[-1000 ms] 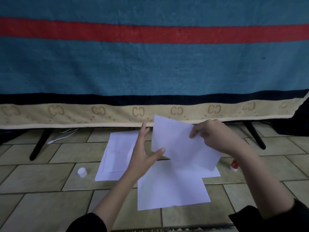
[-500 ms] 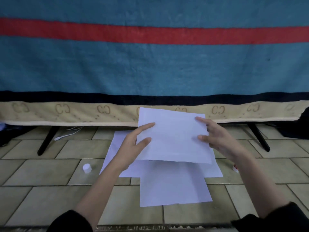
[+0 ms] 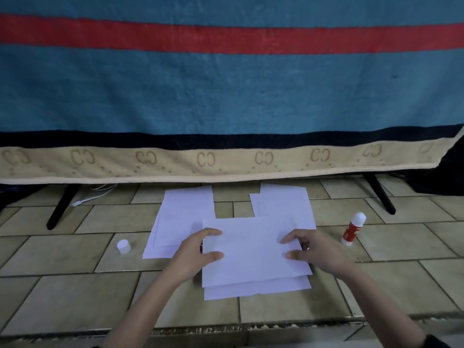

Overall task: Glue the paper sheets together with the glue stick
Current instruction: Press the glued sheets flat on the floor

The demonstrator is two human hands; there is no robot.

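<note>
A white top sheet lies almost flat over a lower sheet on the tiled floor, shifted slightly away from me. My left hand holds its left edge, forefinger and thumb on top. My right hand holds the right edge the same way. Whether fingers reach under the sheet is hidden. An uncapped red and white glue stick stands on the floor to the right of my right hand. Its white cap lies to the left.
More white sheets lie behind: a pile at the left and another at the right. A striped blanket hangs over black stand legs. A white cable trails at the back left.
Both hands have brought the sheet down from the air and towards me, onto the lower sheet. The glue stick is now uncovered at the right.
</note>
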